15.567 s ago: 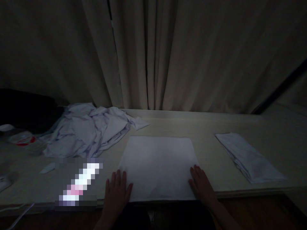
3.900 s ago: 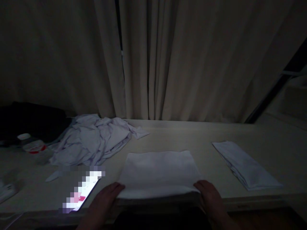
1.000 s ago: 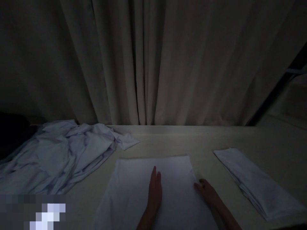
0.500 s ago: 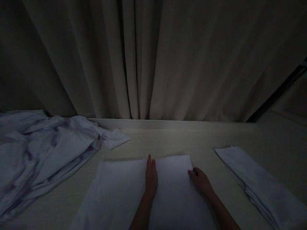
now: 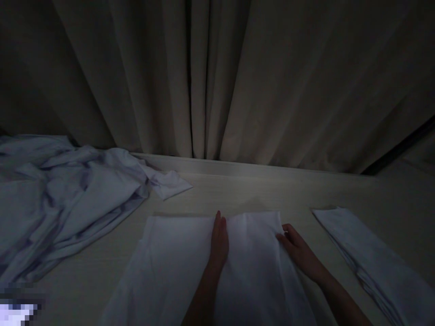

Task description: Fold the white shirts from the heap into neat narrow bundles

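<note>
Head view: three lots of white cloth lie on the pale worktop [image 5: 258, 190]. One flat cloth [image 5: 176, 262] sits nearest, centre. The left hand [image 5: 218, 242] lies edge-down along its middle, fingers pressed together; the right hand [image 5: 299, 249] pinches its right edge. A crumpled heap [image 5: 68, 199] lies left, a folded stack [image 5: 374, 258] right, apart. Curtains [image 5: 217, 77] hang behind.

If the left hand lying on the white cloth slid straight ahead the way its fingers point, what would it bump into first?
The left hand would probably cross the white cloth edge and bare table, meeting the curtain first.
</note>
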`<state>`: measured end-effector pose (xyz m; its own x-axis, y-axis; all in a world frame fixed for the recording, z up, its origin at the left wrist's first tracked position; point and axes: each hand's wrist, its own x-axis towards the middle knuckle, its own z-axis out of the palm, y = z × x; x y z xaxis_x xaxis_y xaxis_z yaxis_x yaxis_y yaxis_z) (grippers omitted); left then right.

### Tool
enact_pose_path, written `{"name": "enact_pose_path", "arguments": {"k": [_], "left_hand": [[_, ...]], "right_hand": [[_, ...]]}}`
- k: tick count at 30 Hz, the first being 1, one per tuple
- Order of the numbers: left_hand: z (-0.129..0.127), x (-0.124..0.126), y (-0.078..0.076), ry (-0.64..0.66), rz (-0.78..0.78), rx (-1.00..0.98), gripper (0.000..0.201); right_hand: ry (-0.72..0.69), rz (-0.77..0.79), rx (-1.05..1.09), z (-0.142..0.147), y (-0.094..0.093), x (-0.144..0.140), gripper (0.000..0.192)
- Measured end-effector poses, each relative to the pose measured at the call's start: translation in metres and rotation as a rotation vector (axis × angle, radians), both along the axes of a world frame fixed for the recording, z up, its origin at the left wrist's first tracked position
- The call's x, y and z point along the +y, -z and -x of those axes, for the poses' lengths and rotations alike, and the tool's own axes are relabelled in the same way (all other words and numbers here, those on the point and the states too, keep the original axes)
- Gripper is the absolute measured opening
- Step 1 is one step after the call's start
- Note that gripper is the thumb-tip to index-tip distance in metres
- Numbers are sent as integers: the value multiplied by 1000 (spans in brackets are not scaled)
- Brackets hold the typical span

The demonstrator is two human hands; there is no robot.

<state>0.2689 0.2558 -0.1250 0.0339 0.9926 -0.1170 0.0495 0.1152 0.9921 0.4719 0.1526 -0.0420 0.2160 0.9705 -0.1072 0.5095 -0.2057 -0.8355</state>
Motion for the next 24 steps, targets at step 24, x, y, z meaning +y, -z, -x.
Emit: {"name": "enact_pose_path", "arguments": {"k": [24], "left_hand": [[91, -68, -27, 132, 160, -64, 43]], "right_hand": [[-290, 57, 89, 106, 6, 19, 36]]}}
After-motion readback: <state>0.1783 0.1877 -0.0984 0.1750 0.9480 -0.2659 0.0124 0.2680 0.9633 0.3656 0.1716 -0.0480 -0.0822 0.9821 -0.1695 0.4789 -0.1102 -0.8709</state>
